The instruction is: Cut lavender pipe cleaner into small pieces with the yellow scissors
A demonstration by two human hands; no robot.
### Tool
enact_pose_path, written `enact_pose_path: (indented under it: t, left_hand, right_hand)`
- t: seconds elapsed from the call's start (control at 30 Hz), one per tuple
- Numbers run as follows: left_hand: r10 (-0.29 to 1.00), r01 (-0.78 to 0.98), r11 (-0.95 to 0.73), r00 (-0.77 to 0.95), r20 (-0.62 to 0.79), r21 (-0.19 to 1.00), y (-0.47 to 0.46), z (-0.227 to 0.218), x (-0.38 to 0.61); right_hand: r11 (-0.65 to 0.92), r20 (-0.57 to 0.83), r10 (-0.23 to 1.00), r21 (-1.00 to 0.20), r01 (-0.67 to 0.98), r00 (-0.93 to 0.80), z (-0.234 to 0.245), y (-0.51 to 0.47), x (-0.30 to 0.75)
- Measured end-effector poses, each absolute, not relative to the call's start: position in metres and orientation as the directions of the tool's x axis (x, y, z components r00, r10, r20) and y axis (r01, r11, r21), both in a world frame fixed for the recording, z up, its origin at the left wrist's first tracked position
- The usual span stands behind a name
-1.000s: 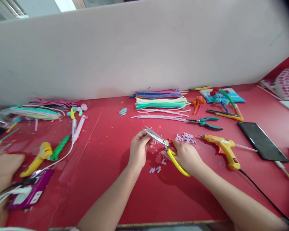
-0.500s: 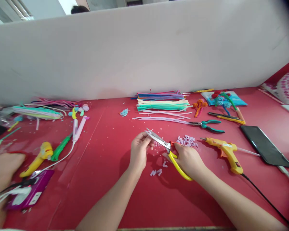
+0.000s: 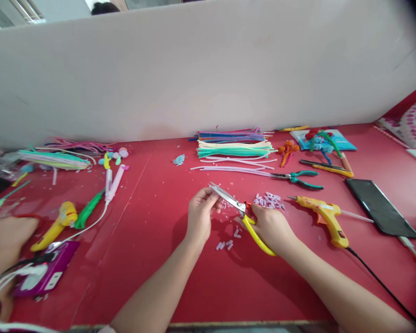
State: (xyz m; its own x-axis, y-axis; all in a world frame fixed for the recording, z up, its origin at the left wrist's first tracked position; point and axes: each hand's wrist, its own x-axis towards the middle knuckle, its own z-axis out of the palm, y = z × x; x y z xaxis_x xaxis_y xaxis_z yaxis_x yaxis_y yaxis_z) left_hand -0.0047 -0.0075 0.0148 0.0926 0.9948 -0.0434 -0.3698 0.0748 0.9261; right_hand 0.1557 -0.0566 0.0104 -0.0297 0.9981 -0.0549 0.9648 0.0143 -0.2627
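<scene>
My right hand [image 3: 273, 226] grips yellow-handled scissors [image 3: 231, 198], their blades pointing up and left. The blade tips lie right at the fingertips of my left hand [image 3: 201, 212], which pinches a small lilac pipe cleaner piece, mostly hidden by fingers and blades. Beyond my right hand is a pile of short lilac pipe cleaner pieces [image 3: 268, 200]. Several more cut pieces [image 3: 224, 245] lie on the red table [image 3: 152, 259] between my forearms, and tiny lilac scraps are scattered beneath the blades.
Bundled pipe cleaners [image 3: 234, 149] lie at the back, with green-handled pliers [image 3: 300, 179] beside loose lilac stems. At right are a yellow glue gun [image 3: 324, 215] and a phone [image 3: 381, 208]. Another person's arm [image 3: 7, 249], a purple power strip [image 3: 50, 273] and cables occupy the left.
The camera view has shifted slightly. Both hands keep nearly the same position, with the scissors still at the left fingertips. The other person's arm at left has moved slightly.
</scene>
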Motion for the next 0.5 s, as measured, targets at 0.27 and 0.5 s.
enact_pose_path:
  t: [0.27, 0.5]
  left_hand:
    - [0.993, -0.347, 0.099, 0.089, -0.072, 0.933, -0.007, 0.017, -0.005]
    - [0.988, -0.344, 0.120, 0.132, -0.079, 0.931, -0.007, 0.014, -0.004]
  right_hand:
    - [0.006, -0.047, 0.999, -0.252, 0.968, -0.018, 0.011, -0.054, 0.162]
    - [-0.075, -0.106, 0.993, -0.276, 0.958, 0.047, 0.016, -0.050, 0.171]
